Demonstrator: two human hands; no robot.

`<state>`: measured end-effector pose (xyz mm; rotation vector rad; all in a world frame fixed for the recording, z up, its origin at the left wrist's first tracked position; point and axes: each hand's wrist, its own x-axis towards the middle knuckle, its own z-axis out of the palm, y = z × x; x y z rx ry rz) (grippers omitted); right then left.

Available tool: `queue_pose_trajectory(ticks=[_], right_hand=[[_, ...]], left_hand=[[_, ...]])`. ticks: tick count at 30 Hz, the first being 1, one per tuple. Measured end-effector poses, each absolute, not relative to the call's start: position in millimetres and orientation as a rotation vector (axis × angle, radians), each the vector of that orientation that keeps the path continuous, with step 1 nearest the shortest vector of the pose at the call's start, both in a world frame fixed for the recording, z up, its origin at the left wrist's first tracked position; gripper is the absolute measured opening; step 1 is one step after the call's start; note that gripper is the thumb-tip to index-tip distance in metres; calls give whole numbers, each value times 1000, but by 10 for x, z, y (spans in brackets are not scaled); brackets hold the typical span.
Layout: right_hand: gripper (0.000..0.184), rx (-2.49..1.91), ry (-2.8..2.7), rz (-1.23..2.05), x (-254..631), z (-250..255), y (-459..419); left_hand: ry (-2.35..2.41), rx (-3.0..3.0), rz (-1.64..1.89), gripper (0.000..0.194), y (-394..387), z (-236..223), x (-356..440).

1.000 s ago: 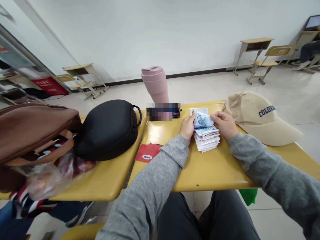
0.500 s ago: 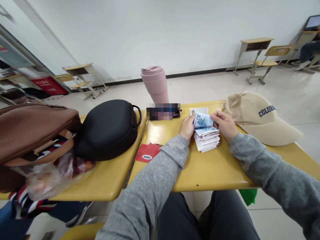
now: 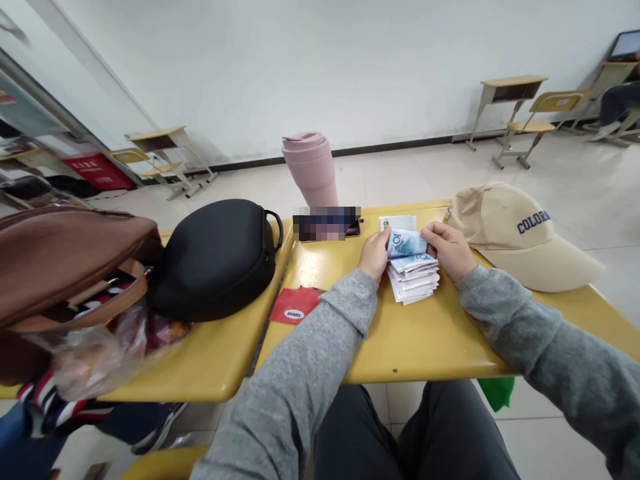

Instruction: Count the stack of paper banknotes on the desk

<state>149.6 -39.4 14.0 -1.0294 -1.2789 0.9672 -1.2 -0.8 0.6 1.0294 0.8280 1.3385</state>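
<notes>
Left hand point(image 3: 374, 255) pins banknote stack point(image 3: 414, 277) on worktop point(image 3: 425, 333); right hand point(image 3: 449, 250) pinches curled top note point(image 3: 406, 243). Risk: fanned stack slips, notes scatter, count lost.

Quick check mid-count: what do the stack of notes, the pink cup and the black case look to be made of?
Stack of notes: thin printed paper, matte; the top note curls between both hands. Pink cup: probably silicone or soft plastic, matte, with stepped ribs. Black case: seemingly fabric-covered hard shell, domed, with a seam around it, likely a zip.
</notes>
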Motion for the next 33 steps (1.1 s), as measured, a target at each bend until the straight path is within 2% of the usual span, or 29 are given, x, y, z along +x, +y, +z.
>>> queue_pose_trajectory(ticks=[10,23,33], right_hand=[[37,-1007,-1308,1014,1470,188,-416],[32,-1166,-1279,849,1516,118,-357],[34,-1217,-1240,874,1549,47,-285]], left_hand=[[776,942,1346,26,-108,108,16],[739,919,1249,31,-98,78,18],[786,979,1223,27,-128,93,10]])
